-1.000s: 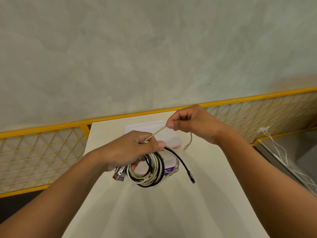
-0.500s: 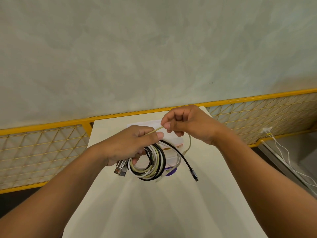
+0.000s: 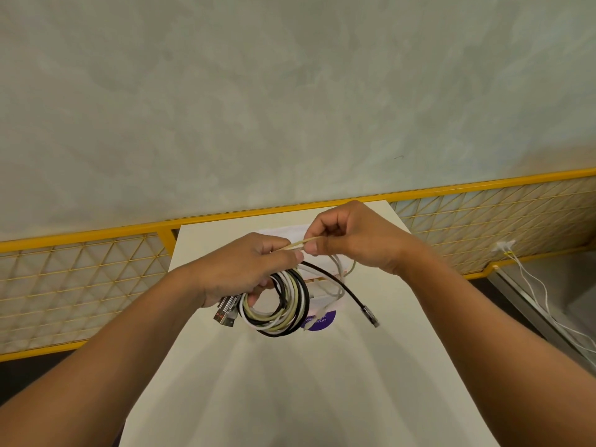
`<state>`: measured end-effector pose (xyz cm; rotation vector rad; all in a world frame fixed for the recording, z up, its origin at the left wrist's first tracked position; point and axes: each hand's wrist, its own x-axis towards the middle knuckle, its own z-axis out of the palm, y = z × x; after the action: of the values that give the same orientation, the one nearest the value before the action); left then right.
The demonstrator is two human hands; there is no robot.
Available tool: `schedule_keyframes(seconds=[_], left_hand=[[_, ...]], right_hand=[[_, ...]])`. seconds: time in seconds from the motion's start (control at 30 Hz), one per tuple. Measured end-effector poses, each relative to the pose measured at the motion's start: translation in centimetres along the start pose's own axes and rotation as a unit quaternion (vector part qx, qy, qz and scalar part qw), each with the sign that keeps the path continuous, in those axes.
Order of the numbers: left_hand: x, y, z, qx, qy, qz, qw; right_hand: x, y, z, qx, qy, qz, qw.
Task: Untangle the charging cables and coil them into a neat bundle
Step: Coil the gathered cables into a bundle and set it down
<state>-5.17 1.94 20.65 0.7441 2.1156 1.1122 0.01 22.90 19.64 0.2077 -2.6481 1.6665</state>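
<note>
My left hand (image 3: 248, 269) grips a coil of black, white and beige cables (image 3: 280, 306) above the table, with metal USB plugs (image 3: 225, 314) sticking out at its lower left. A beige cable end (image 3: 298, 244) runs from that hand up to my right hand (image 3: 348, 241), which pinches it between thumb and forefinger. The hands are nearly touching. A black cable tail with a plug (image 3: 369, 316) hangs loose to the right of the coil. More beige cable (image 3: 350, 267) dangles under my right hand.
A white table (image 3: 290, 382) lies below, with a clear plastic box (image 3: 322, 295) bearing a purple label behind the coil. A yellow mesh fence (image 3: 80, 285) runs along the wall. White cables (image 3: 541, 291) hang at the right.
My right hand has moved left and closer to my left hand, shortening the stretch of beige cable between them. The coil stays in my left hand.
</note>
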Motion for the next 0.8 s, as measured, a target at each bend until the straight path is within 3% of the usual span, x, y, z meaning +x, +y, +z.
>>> schedule_keyframes(seconds=[0.5, 0.63, 0.8], left_hand=[[0.2, 0.4, 0.5, 0.038, -0.051, -0.038, 0.997], [0.3, 0.2, 0.6, 0.04, -0.034, -0.05, 0.997], [-0.2, -0.6, -0.2, 0.033, -0.028, -0.067, 0.997]], right_hand=[[-0.7, -0.3, -0.8, -0.147, -0.074, 0.03, 0.986], [-0.5, 0.7, -1.0, -0.183, -0.047, 0.051, 0.981], [-0.8, 2.2, -2.5, -0.178, 0.048, 0.058, 0.981]])
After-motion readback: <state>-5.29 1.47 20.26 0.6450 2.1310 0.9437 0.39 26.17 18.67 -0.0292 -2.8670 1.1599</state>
